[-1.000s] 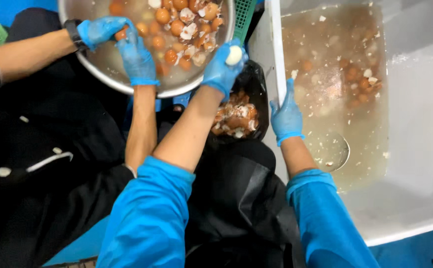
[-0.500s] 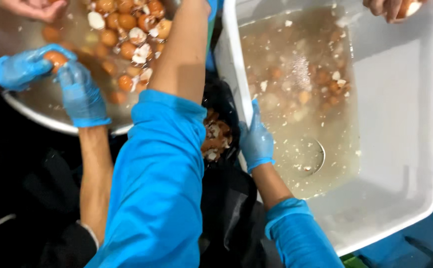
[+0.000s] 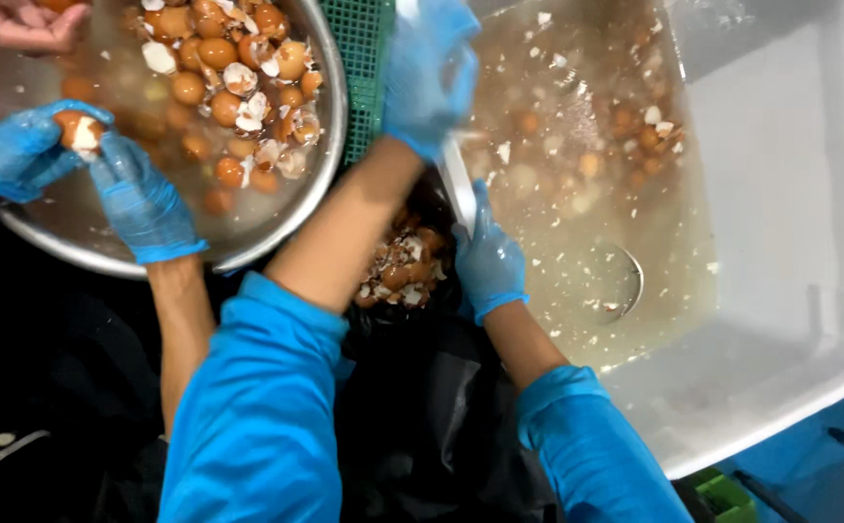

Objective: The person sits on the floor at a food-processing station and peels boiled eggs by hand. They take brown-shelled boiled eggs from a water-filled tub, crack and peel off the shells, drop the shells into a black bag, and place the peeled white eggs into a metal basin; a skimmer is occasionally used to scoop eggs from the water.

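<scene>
Both gloved hands meet the white tub's near rim [image 3: 460, 189]: the right hand [image 3: 488, 261] grips that edge, the left hand [image 3: 429, 73], blurred, hovers above it, its grip unclear. Eggshells [image 3: 398, 276] fill the black bag below.

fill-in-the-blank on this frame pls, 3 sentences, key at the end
1. The right hand grips the rim of the ____ plastic tub.
2. The round metal bowl holds brown ____ in water.
3. Both the left hand and the right hand wear ____ gloves.

Missing words: white; eggs; blue
</scene>
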Motion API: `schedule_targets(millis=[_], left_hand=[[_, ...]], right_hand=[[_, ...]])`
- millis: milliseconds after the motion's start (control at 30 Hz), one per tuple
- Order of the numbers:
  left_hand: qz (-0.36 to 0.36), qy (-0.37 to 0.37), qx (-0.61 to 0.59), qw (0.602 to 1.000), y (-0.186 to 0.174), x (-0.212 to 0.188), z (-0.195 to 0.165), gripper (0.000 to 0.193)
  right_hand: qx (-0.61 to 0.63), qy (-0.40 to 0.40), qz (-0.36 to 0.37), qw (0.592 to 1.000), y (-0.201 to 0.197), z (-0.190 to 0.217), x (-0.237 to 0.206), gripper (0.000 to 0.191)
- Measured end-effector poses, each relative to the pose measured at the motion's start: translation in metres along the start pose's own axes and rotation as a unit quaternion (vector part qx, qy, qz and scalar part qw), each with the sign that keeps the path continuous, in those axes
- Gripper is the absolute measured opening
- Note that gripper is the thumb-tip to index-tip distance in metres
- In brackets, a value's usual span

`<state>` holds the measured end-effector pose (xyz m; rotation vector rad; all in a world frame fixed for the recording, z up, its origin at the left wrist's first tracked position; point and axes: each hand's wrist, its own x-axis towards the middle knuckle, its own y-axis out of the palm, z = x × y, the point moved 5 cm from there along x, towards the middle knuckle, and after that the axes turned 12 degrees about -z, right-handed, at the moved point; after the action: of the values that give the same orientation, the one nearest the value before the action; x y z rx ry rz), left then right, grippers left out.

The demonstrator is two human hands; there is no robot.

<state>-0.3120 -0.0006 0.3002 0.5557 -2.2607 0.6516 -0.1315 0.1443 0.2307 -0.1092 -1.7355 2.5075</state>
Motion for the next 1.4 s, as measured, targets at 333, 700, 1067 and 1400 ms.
schedule_targets(millis=[333,700,1067,1400], left_hand=[[0.194,0.079,0.056,0.976,0.018,-0.115,-0.083,0.035],[0.276,0.054,0.150,0.948,0.037,-0.112,-0.079,0.042],[0.294,-0.007,0.188,0.937,0.044,-0.111,-0.063,0.045],[0.288,0.046,0.212,0.933,0.055,-0.137,-0.056,0.028]], right_hand=[[0.176,0.001,-0.013,0.984,0.013,-0.036,-0.018,0.037],[0.253,0.308,-0.071,0.915,0.022,-0.283,-0.080,0.037],[0.002,0.394,0.380,0.837,0.056,-0.310,-0.201,0.033],[-0.025,0.390,0.210,0.896,0.038,-0.323,-0.191,0.031]])
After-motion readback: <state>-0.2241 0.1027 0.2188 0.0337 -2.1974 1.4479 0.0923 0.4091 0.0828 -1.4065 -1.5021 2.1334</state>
